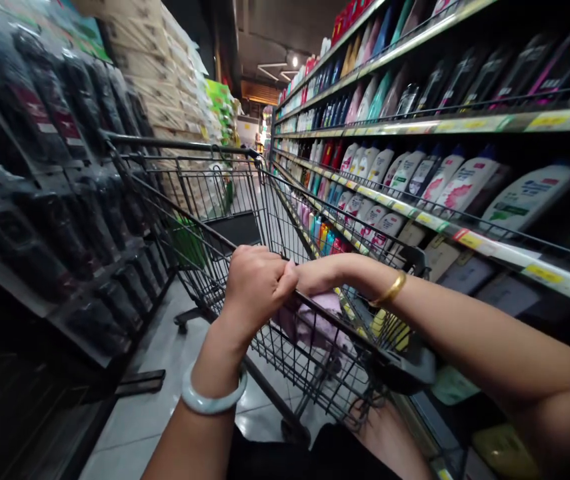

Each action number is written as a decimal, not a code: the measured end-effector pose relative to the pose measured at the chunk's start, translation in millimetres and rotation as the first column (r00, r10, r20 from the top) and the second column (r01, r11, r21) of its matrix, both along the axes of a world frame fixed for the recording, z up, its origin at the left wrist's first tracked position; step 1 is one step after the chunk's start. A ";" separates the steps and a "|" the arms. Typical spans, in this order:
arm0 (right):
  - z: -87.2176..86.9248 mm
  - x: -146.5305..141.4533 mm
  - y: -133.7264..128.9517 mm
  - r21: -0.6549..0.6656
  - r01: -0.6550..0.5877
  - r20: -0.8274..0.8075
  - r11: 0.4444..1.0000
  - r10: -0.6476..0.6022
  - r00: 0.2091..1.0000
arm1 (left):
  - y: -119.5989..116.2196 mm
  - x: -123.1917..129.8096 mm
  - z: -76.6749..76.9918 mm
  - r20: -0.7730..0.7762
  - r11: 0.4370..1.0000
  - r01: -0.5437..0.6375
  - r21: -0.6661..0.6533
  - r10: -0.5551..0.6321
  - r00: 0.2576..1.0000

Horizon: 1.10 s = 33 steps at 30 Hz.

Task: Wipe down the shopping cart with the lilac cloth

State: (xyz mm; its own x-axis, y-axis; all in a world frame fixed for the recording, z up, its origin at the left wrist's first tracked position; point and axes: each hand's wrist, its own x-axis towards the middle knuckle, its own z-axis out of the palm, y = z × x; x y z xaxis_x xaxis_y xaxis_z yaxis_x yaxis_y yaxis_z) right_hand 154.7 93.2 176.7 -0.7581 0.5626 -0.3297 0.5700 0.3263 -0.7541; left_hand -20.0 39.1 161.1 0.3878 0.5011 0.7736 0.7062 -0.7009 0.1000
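Observation:
A black wire shopping cart (215, 230) stands at an angle in front of me. My left hand (257, 283), with a pale bangle at the wrist, is closed around the cart's near top rail. My right arm, wearing a gold bangle (389, 289), reaches across the cart. Just behind the left hand is my right hand (312, 275), its fingers hidden by that hand and the rail. Below it a lilac cloth-like item (322, 317) shows through the wires; I cannot tell whether the right hand touches it.
Shelves of bottles (469, 180) run close along the right side of the cart. Packaged dark goods (65, 120) hang on a rack at the left, with stacked packs (169, 73) beyond. Grey floor tiles (165, 340) lie under the cart.

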 end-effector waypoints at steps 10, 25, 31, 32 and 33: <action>-1.1 -11.7 3.1 0.277 -0.021 0.082 0.961 -0.002 0.997 | -3.0 11.5 -3.8 -0.008 0.993 -0.115 0.033 0.115 0.993; 30.3 45.8 -193.5 0.984 0.087 0.010 0.158 -0.531 0.847 | -19.0 44.4 -10.1 0.031 0.974 -0.223 0.039 0.222 0.975; -36.3 46.5 -197.7 0.920 0.148 -0.324 -0.364 -0.491 0.808 | -35.7 58.9 -5.6 0.000 0.977 -0.213 -0.010 0.213 0.977; -39.4 49.2 -193.9 0.909 0.149 -0.341 -0.388 -0.490 0.802 | -38.2 60.9 -4.5 -0.009 0.979 -0.205 -0.017 0.205 0.979; -40.6 52.5 -190.6 0.906 0.148 -0.346 -0.396 -0.493 0.798 | -40.3 63.0 -3.2 -0.021 0.980 -0.195 -0.025 0.195 0.981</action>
State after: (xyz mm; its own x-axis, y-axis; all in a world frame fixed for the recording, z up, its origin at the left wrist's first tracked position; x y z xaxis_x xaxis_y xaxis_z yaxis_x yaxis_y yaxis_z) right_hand 207.2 -97.5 136.1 -0.3297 0.4061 0.8523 0.9435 0.1738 0.2821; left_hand 43.1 -1.2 157.8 0.2945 0.5891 0.7524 0.8311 -0.5466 0.1026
